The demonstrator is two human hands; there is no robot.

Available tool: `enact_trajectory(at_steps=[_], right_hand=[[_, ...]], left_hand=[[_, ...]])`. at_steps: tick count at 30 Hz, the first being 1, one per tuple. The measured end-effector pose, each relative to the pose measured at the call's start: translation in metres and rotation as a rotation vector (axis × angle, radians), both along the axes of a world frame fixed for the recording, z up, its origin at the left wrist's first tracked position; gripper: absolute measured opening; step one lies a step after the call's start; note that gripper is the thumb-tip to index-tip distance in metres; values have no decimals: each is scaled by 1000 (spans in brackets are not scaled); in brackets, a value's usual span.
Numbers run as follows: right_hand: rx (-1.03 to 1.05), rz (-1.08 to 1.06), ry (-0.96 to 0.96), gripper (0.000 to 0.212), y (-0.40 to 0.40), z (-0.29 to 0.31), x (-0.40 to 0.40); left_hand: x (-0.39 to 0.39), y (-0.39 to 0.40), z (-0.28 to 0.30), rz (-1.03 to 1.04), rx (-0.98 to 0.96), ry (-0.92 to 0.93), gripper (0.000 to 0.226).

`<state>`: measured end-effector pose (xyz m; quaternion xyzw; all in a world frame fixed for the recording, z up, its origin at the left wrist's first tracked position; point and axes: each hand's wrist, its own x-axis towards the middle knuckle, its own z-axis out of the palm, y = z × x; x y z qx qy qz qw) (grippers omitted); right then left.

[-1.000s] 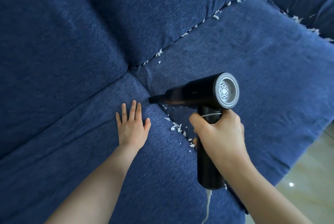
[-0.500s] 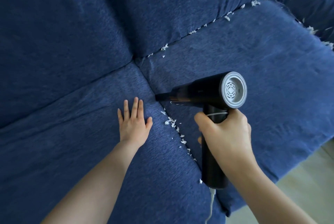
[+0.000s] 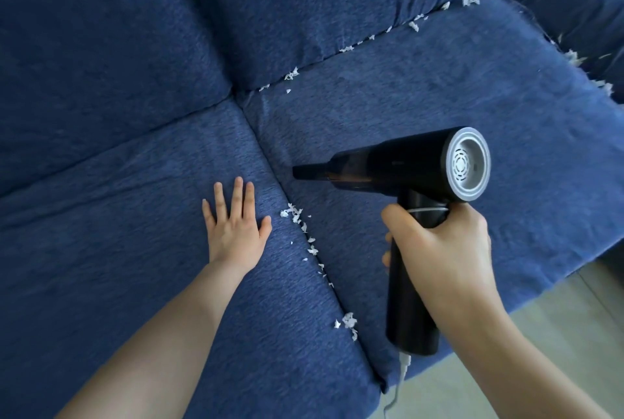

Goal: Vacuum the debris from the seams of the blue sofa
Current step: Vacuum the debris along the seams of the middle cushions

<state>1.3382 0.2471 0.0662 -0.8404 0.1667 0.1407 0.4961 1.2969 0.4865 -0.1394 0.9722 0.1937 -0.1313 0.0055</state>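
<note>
Vacuum (image 3: 398, 168) nozzle has slid down the centre seam (image 3: 270, 168) toward 6 o'clock — upper stretch now clean, debris (image 3: 297, 216) remains below. Right hand (image 3: 439, 246) grips handle; left hand (image 3: 236, 229) spread flat on sofa (image 3: 135, 249).

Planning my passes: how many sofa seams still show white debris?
3. The seam between the seat cushions, beside the left hand; the seam under the back cushion; the far-right seam. More may be hidden behind the handheld vacuum.
</note>
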Motion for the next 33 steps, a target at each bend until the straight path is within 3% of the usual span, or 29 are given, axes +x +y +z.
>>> enact_trajectory(at_steps=[10,33], right_hand=[[-27,119,84,19,-15,-1,-15],[-115,80,34,21,-30,10,-35]], left_hand=[[-15,-15,0,-13,7,14,73],[-24,-21,3,-52,10,73,72]])
